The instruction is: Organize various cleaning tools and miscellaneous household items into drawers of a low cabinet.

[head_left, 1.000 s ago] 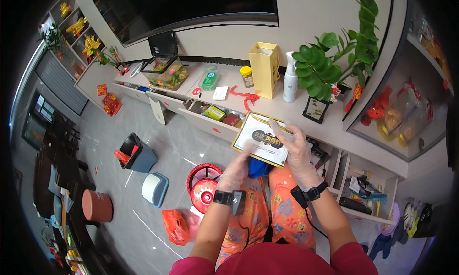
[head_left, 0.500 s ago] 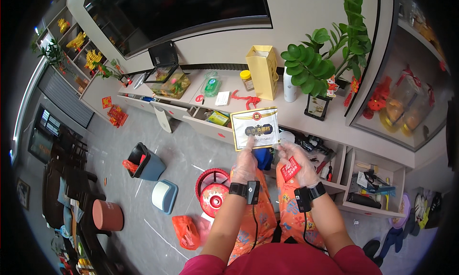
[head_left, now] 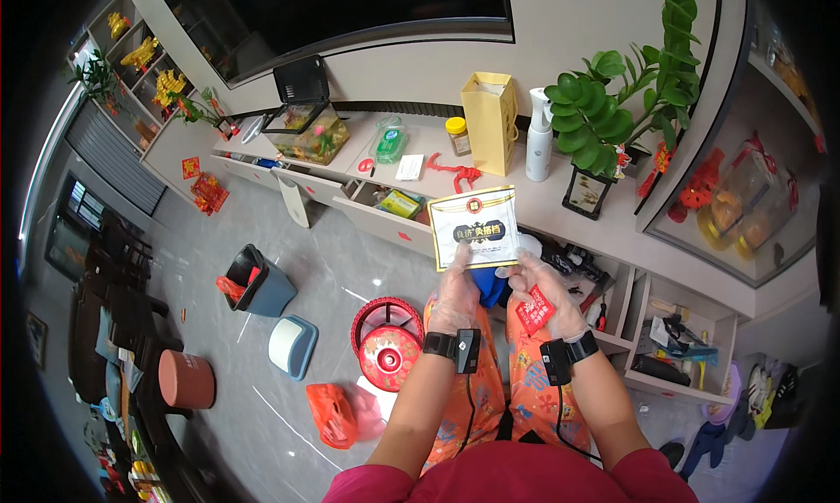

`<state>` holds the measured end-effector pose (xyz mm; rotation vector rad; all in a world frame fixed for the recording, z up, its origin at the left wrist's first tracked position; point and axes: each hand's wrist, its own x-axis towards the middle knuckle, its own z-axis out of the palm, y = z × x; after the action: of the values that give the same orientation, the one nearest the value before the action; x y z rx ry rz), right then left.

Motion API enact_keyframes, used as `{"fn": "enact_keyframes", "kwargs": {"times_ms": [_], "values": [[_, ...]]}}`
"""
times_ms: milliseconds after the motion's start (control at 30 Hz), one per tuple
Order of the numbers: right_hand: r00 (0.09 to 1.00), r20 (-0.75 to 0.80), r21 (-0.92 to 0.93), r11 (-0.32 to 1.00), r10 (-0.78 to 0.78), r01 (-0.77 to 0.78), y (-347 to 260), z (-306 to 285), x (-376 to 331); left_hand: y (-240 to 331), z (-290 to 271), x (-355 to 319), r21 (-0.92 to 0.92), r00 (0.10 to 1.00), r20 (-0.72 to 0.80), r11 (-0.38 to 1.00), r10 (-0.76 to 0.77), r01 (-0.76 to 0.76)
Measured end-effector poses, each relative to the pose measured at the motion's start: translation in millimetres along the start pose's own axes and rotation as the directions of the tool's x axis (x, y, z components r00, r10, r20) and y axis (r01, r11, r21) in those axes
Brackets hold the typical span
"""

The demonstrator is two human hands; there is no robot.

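In front of me, above my knees, I hold a flat white packet [head_left: 475, 207] with a gold border and a dark printed label. My left hand [head_left: 457, 296], in a clear plastic glove, grips its lower edge with the thumb on the front. My right hand [head_left: 547, 300], gloved too, pinches the lower right corner. A small red packet [head_left: 535, 310] with light printing is also tucked in my right hand, against the fingers. Behind the hands, a blue item [head_left: 491, 286] is partly hidden.
Ahead stands a long cabinet with an open drawer [head_left: 401, 204] and a drawer of tools [head_left: 678, 350] at right. On its top are a yellow paper bag [head_left: 490, 127], white spray bottle [head_left: 539, 140] and potted plant [head_left: 584, 192]. A bin [head_left: 262, 280] and round red box [head_left: 389, 359] stand on the floor.
The packet has tipped slightly, its right side rising, and both hands keep hold of it. My view has shifted a little.
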<state>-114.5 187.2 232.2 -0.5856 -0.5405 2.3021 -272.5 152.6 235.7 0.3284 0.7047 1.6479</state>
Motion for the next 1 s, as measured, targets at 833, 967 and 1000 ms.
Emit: {"fn": "enact_keyframes", "kwargs": {"times_ms": [833, 967, 1000], "values": [[1.0, -0.026, -0.841, 0.54, 0.01, -0.027, 23, 32, 6, 26, 9, -21, 0.637, 0.97, 0.179, 0.731, 0.166, -0.243], [0.961, -0.114, -0.918, 0.396, -0.252, -0.005, 39, 65, 0, 23, -11, -15, 0.113, 0.986, -0.146, 0.989, -0.083, 0.1], [0.969, -0.173, -0.948, 0.297, -0.175, -0.115, 43, 54, 8, 21, -23, -9, 0.017, 0.986, -0.087, 0.99, -0.141, 0.143]]}}
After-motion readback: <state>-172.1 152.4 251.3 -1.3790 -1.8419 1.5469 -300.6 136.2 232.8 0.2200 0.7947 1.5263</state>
